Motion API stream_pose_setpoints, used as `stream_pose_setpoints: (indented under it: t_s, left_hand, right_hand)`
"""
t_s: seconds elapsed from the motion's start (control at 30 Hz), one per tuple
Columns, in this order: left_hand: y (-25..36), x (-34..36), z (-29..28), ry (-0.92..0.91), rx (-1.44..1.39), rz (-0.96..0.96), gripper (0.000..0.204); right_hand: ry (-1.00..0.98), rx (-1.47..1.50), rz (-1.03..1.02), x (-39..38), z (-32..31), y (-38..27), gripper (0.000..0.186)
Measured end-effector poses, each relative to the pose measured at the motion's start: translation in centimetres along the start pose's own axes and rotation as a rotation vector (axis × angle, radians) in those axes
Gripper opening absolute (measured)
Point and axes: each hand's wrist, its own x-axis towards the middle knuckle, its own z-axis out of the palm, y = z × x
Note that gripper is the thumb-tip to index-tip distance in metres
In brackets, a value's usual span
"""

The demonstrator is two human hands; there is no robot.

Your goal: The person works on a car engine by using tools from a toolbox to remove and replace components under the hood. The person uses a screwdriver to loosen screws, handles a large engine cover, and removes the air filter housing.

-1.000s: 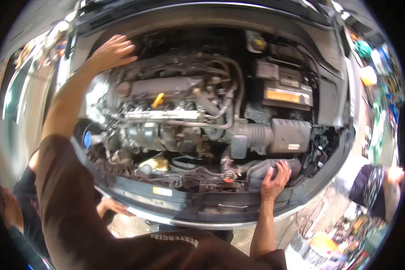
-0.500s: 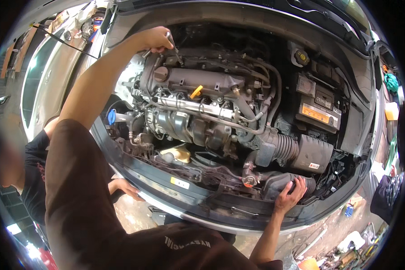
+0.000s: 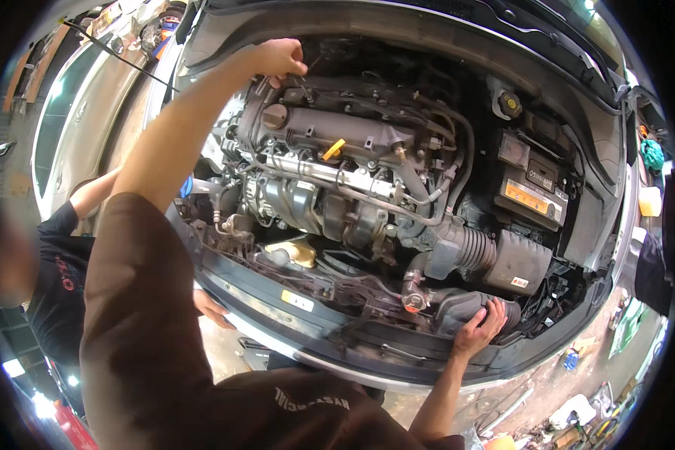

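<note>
My left hand (image 3: pixel 281 60) is closed at the far left corner of the engine. In it is a slim metal tool (image 3: pixel 306 90), whose thin shaft points down at the back edge of the grey engine cover (image 3: pixel 337 129). The grip hides most of the tool, so its exact kind does not show. On the near right, my right hand (image 3: pixel 482 328) lies with fingers spread over a black air intake duct (image 3: pixel 454 311), holding nothing. A round oil filler cap (image 3: pixel 275 115) and a yellow dipstick handle (image 3: pixel 334 149) are on and beside the engine cover.
A car battery (image 3: pixel 532 191) and an air filter box (image 3: pixel 519 259) sit at the right. Along the front runs the car's body edge (image 3: pixel 270 296). A co-worker (image 3: pixel 64 285) stands close on the left. Another car (image 3: pixel 79 124) is beyond. Clutter (image 3: pixel 577 412) lies on the floor lower right.
The view has shifted slightly. My left hand has tilted around the metal tool, which now shows less. My right hand stays on the duct. The co-worker's arm has reached farther toward the car.
</note>
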Motion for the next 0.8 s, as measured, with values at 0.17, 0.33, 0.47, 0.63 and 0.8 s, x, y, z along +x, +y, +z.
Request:
stream_pose_setpoints:
  t_s: [0.17,0.33,0.47,0.63,0.8]
  left_hand:
    - [-2.7,1.4,0.4,0.098,0.149,0.006,0.037]
    - [-1.3,0.3,1.2,0.081,-0.162,0.162,0.039]
    - [-0.2,1.5,0.6,0.053,0.199,0.012,0.036]
    - [-1.2,1.1,2.5,0.371,0.241,0.102,0.038]
    - [-2.4,0.6,-0.8,0.175,0.085,0.181,0.043]
  right_hand:
    - [-0.001,0.033,-0.013,0.3,0.3,-1.2,0.029]
    - [0.015,0.016,-0.013,0.1,0.2,-0.6,0.029]
    - [0.001,-0.003,0.013,0.0,0.2,-0.5,0.029]
    - [0.011,0.012,-0.002,0.1,0.4,-0.6,0.028]
    - [0.026,-0.003,-0.007,-0.1,0.4,-0.3,0.029]
